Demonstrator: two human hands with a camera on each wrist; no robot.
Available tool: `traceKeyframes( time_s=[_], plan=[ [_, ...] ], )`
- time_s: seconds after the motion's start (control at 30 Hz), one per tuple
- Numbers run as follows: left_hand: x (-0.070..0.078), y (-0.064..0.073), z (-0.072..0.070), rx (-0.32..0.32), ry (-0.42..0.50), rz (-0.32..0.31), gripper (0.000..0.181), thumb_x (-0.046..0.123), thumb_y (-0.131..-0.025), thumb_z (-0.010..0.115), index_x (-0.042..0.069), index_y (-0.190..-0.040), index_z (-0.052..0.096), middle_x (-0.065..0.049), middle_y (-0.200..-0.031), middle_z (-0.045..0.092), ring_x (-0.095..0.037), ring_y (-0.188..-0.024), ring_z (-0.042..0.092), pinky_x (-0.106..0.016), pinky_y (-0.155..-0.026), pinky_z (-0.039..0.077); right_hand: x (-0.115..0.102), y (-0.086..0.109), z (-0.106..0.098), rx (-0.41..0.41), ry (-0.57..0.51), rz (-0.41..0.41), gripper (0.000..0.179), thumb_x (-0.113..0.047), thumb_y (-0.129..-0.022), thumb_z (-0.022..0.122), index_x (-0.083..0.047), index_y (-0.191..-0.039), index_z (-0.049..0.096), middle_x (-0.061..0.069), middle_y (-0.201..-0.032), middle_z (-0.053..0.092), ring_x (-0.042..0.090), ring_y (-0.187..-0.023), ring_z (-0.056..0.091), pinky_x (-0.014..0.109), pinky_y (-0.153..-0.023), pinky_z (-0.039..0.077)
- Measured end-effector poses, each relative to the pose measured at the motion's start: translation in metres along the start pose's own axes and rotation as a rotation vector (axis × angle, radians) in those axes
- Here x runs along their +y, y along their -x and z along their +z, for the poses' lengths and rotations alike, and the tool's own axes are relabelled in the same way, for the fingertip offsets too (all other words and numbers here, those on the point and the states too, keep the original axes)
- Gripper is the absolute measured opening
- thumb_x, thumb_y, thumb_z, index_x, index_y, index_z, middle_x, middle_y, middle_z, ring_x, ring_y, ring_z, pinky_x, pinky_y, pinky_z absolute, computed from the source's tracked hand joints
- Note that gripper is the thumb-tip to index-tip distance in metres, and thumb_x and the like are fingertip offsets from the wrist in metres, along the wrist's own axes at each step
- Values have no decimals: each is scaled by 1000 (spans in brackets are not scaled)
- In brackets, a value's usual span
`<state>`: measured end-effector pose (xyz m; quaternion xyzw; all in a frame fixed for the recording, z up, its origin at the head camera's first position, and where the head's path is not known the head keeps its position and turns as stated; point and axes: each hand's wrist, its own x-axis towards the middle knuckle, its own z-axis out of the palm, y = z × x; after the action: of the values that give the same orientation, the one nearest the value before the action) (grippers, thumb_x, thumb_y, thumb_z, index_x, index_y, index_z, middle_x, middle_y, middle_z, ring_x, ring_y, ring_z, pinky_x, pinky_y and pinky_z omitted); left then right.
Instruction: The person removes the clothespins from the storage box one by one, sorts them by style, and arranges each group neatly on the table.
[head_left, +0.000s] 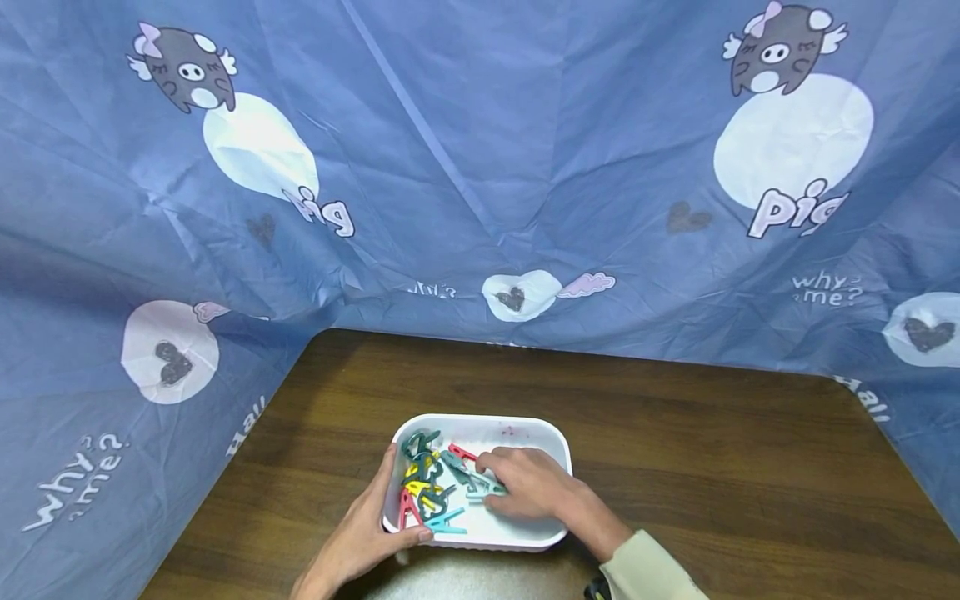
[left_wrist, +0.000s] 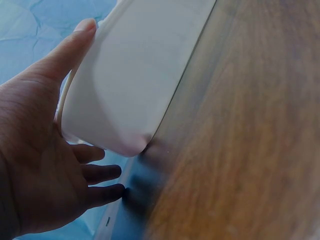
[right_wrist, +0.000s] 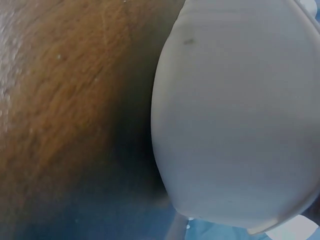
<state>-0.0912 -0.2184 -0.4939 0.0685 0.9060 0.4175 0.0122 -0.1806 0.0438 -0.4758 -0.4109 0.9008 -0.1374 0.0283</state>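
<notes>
A white plastic tray [head_left: 517,540] on the table holds several clothespins. At its left end my left hand [head_left: 369,523] rests against the corner, thumb on the near rim and fingers along the left side. The left wrist view shows those fingers [left_wrist: 101,173] mostly straight beside the tray wall. Inside the tray my right hand [head_left: 528,482] pinches a pale green clothespin [head_left: 487,487] between thumb and fingertips. A red clothespin [head_left: 462,452] lies just beyond its fingertips. Only the tray's outer wall [right_wrist: 235,115] fills the right wrist view; the right hand is hidden there.
Dark green clips [head_left: 432,502], yellow clothespins [head_left: 414,472], a pink-red clothespin [head_left: 408,507] and a light blue clothespin [head_left: 447,522] crowd the tray's left side. Under the tray is a brown wooden table [head_left: 712,467]. A blue printed cloth [head_left: 480,167] hangs behind it.
</notes>
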Motion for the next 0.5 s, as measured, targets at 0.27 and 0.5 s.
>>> traceKeyframes(
  time_s=[0.27,0.5],
  plan=[
    [0,0,0,-4,20,-39,126,43,-70,89,8,-162,10,-27,-163,24,-43,-144,37,-60,-116,33,2,4,-6,39,9,-31,29,-32,-83,76,-18,-108,67,-9,-86,63,1,-67,44,18,-58,38],
    [0,0,1,-12,16,-58,126,43,-71,89,9,-162,10,-26,-164,24,-43,-145,35,-60,-116,33,2,6,-12,59,9,-26,31,-32,-83,75,-18,-110,68,-9,-86,63,1,-66,43,18,-57,36]
  ],
)
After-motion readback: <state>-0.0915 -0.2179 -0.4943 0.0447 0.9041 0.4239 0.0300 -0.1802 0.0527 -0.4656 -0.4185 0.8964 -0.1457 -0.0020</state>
